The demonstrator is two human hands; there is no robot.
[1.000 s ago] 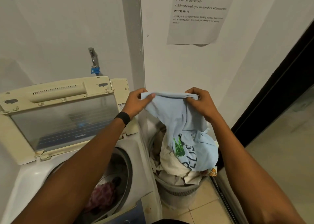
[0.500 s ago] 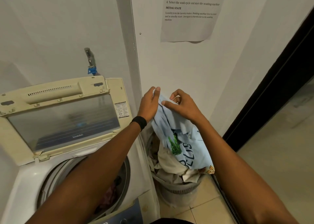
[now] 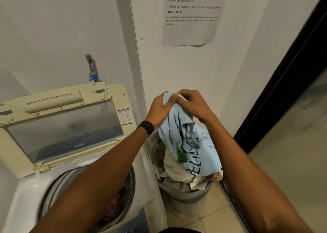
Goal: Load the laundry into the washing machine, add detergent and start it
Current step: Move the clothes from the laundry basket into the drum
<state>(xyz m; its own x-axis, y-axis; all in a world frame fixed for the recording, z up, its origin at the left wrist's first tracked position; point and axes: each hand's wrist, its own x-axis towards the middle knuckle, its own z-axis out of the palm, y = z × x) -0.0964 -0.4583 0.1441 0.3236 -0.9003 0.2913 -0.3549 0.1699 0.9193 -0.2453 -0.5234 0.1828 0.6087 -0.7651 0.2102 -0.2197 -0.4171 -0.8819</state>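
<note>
A light blue shirt [image 3: 194, 151] with green and dark print hangs above the grey laundry basket [image 3: 187, 199]. My left hand [image 3: 159, 109] grips its bunched top edge. My right hand [image 3: 192, 103] pinches the same edge right beside it. The basket is full of pale crumpled clothes [image 3: 175, 172]. To the left stands the top-loading washing machine [image 3: 28, 193] with its cream lid [image 3: 58, 119] raised. A pinkish garment [image 3: 115, 208] lies in the drum, partly hidden by my left forearm.
A tap with a blue fitting [image 3: 92, 70] sits on the wall behind the machine. A printed instruction sheet [image 3: 191, 15] hangs on the wall above the basket. A dark door frame [image 3: 283, 84] borders the right side. Tiled floor [image 3: 212, 220] shows around the basket.
My hands have come together from a wide spread, gathering the shirt's top edge into a bunch. The shirt still hangs over the basket.
</note>
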